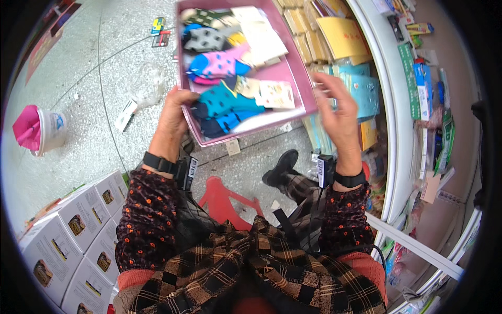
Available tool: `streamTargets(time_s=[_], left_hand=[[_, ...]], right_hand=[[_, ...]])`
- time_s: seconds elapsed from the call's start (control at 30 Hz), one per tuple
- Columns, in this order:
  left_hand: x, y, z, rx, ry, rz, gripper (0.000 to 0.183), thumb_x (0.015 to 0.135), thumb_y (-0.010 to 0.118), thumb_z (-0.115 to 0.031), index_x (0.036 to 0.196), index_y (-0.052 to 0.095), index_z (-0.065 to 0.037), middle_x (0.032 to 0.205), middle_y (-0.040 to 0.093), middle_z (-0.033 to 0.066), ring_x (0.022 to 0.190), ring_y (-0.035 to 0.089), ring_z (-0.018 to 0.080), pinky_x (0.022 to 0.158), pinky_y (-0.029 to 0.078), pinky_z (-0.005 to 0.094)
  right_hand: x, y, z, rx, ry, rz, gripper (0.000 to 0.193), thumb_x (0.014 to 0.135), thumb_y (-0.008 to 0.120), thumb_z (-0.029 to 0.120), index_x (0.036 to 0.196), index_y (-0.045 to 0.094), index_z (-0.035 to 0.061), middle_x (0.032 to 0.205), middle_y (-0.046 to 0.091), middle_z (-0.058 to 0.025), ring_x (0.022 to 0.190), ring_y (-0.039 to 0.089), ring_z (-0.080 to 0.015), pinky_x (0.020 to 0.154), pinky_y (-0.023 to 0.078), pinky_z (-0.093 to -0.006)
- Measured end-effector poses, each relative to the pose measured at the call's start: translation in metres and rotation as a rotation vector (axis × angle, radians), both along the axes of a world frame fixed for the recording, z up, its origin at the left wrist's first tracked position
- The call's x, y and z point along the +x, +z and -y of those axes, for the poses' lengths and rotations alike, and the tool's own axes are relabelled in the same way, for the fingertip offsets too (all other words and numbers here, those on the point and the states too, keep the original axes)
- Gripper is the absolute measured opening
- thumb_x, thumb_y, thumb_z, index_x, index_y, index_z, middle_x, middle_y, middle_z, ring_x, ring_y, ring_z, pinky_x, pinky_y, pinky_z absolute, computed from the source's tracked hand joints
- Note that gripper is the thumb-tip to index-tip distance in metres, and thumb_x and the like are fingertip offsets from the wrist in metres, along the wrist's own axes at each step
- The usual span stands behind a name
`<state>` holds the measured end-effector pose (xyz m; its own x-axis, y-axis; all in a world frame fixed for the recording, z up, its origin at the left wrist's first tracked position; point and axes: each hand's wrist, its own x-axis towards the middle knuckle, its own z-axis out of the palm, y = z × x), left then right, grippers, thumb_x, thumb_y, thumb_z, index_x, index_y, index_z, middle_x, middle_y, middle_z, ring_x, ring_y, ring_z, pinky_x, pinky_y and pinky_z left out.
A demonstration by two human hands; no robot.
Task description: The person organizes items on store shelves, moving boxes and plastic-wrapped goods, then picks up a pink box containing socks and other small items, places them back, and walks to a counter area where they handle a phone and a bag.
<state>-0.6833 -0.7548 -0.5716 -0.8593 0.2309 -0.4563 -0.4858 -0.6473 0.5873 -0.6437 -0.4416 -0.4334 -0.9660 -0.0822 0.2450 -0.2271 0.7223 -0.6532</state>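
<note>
A shallow pink box (300,78) full of small patterned socks on cards is held up in front of me. My left hand (172,118) grips its near left corner. Blue socks (225,102), pink dotted socks (217,64) and grey dotted socks (205,37) lie in it, each with a white card. My right hand (340,112) is raised just off the box's right edge, fingers spread, holding nothing; whether it touches the box I cannot tell.
Shelves at right hold blue packets (363,89), yellow packets (342,34) and hanging goods. A red plastic stool (225,201) stands below me. White cartons (78,230) are stacked at lower left. A white bucket with a pink liner (42,131) sits on the speckled floor.
</note>
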Motion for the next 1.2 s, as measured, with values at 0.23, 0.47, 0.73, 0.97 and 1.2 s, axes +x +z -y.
streamTargets(time_s=[0.23, 0.47, 0.73, 0.97, 1.2], left_hand=[[-0.017, -0.018, 0.063, -0.022, 0.286, -0.059, 0.004, 0.073, 0.064, 0.004, 0.073, 0.062, 0.000, 0.076, 0.065, 0.0081, 0.073, 0.061, 0.0175, 0.076, 0.049, 0.0292], [-0.012, -0.011, 0.093, -0.211, 0.437, 0.045, 0.019, 0.079, 0.060, 0.005, 0.097, 0.058, 0.001, 0.094, 0.065, 0.0106, 0.089, 0.063, 0.0223, 0.090, 0.050, 0.0378], [-0.008, 0.000, 0.104, -0.373, 0.412, 0.191, 0.051, 0.083, 0.059, 0.000, 0.132, 0.044, 0.001, 0.125, 0.058, 0.0190, 0.112, 0.059, 0.0333, 0.100, 0.048, 0.0494], [-0.011, 0.010, 0.086, -0.400, 0.385, 0.130, 0.040, 0.083, 0.056, 0.001, 0.122, 0.051, 0.002, 0.117, 0.063, 0.0179, 0.108, 0.062, 0.0307, 0.099, 0.048, 0.0459], [-0.008, 0.005, 0.093, -0.245, 0.393, 0.109, 0.033, 0.083, 0.057, 0.004, 0.116, 0.054, 0.004, 0.114, 0.064, 0.0183, 0.107, 0.062, 0.0299, 0.100, 0.048, 0.0461]], right_hand=[[0.047, -0.217, -0.098, 0.004, -0.309, 0.349, 0.015, 0.086, 0.063, 0.014, 0.100, 0.067, 0.0090, 0.079, 0.068, -0.0098, 0.066, 0.065, -0.0197, 0.062, 0.051, -0.0314], [0.069, -0.417, -0.058, 0.316, -0.304, 0.733, 0.028, 0.075, 0.067, 0.006, 0.103, 0.066, 0.0092, 0.095, 0.069, -0.0096, 0.087, 0.066, -0.0278, 0.074, 0.053, -0.0379], [-0.054, -0.449, -0.043, 0.640, 0.186, 0.172, 0.048, 0.076, 0.060, 0.001, 0.122, 0.059, 0.0142, 0.123, 0.056, -0.0085, 0.119, 0.048, -0.0320, 0.095, 0.036, -0.0489], [-0.058, -0.405, -0.070, 0.274, 0.209, 0.903, 0.027, 0.075, 0.070, 0.010, 0.102, 0.072, 0.0098, 0.096, 0.070, -0.0085, 0.103, 0.061, -0.0284, 0.096, 0.041, -0.0458], [0.031, -0.394, -0.056, -0.163, 0.142, 1.121, 0.034, 0.077, 0.075, 0.019, 0.105, 0.069, 0.0015, 0.096, 0.071, -0.0104, 0.084, 0.066, -0.0188, 0.078, 0.052, -0.0331]])
